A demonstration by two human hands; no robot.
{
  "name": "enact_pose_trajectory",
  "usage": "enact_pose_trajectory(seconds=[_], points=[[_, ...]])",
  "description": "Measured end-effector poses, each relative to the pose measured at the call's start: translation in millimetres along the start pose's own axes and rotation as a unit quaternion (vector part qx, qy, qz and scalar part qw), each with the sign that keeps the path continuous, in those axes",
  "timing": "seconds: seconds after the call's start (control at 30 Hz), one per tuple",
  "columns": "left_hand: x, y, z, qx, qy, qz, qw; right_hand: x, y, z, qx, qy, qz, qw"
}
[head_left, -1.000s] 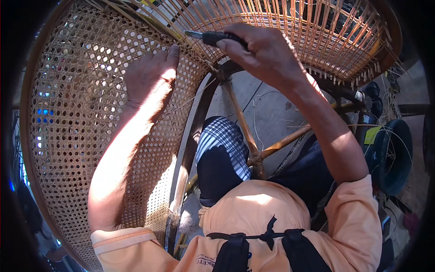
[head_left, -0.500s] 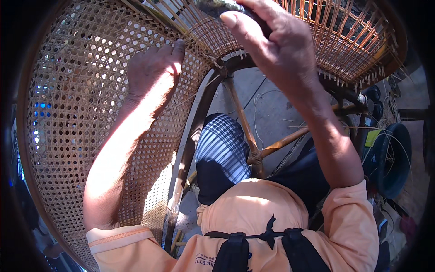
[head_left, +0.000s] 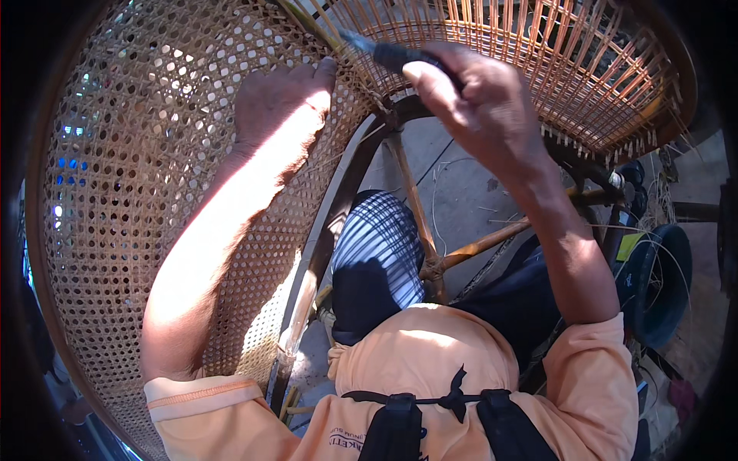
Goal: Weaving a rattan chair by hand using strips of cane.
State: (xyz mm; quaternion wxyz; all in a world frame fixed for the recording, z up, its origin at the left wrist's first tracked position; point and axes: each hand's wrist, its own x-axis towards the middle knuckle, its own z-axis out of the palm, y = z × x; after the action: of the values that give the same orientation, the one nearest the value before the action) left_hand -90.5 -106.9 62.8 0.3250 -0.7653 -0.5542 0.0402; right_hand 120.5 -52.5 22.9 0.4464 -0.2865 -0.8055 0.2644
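Note:
My right hand (head_left: 492,107) is closed round the black handle of a knife (head_left: 396,58). Its greyish blade points left, at the seam where a woven cane panel (head_left: 131,230) meets an openwork rattan side (head_left: 477,38). Against the panel, just left of that seam, lies my left hand (head_left: 280,104), its back toward me. The left thumb points up toward the blade; the other fingers are bent, and what they grip is hidden. Thin loose cane strands show near the left wrist.
Below the seam, a dark curved pole (head_left: 330,207) and crossed bamboo braces (head_left: 480,244) form a frame round my knees. At the right stands a dark green round container (head_left: 653,288) with loose strands over it. Cane scraps lie on the grey floor (head_left: 461,188).
The knife has come down and left to the seam, and its blade now shows. My left hand has shifted slightly right and up. The rattan piece has shifted slightly in view.

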Motion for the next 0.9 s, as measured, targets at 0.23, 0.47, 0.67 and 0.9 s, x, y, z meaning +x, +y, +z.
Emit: enact_pose_trajectory(seconds=[0.23, 0.47, 0.67, 0.9], points=[[1.0, -4.5, 18.8, 0.085, 0.049, 0.029, 0.995, 7.9, 8.8, 2.5, 0.019, 0.072, -0.033, 0.997], [29.5, 19.3, -37.8, -0.238, -0.197, -0.304, 0.901, 16.0, 22.5, -7.4, 0.003, 0.224, -0.142, 0.964], [6.9, 19.4, -1.3, -0.143, 0.017, -0.075, 0.987, 11.8, 26.9, -18.5, 0.007, 0.133, -0.073, 0.988], [-15.5, 54.7, -62.0, -0.113, -0.204, -0.19, 0.954, 3.6, 20.3, -20.5, 0.004, 0.049, 0.031, 0.998]])
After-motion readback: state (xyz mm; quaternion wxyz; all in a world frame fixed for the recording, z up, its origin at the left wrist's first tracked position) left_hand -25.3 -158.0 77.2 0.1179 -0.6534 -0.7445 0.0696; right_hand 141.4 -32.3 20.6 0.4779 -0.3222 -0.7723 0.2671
